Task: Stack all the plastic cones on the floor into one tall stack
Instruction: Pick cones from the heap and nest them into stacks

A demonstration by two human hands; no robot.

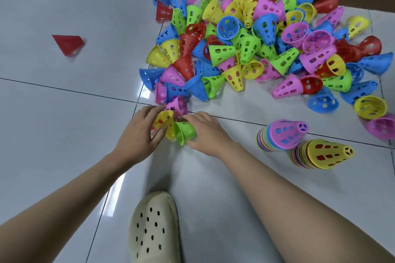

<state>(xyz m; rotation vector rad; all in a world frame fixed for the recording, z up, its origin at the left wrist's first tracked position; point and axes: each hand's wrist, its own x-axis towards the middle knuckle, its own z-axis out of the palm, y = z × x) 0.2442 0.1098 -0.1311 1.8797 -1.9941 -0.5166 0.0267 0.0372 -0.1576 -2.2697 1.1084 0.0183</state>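
White tiled floor (64, 124) carries a cone pile (256, 49), two stacks (299, 145), one red cone (68, 45).

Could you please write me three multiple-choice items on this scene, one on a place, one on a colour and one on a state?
1. Where does the lone red cone lie?
A. Inside the big pile
B. Apart on the floor, left of the pile
C. On the cream shoe

2. What colour is the top cone of the stack nearer the pile?
A. Pink
B. Blue
C. Red

3. What are the two hands doing?
A. Resting flat on the floor
B. Lifting a finished stack
C. Holding cones between them

Answers:
1 B: it lies alone on the tiles, clear of the pile.
2 A: its top cone is pink; the other stack has a yellow top.
3 C: the left hand grips a yellow cone and the right hand a green cone.
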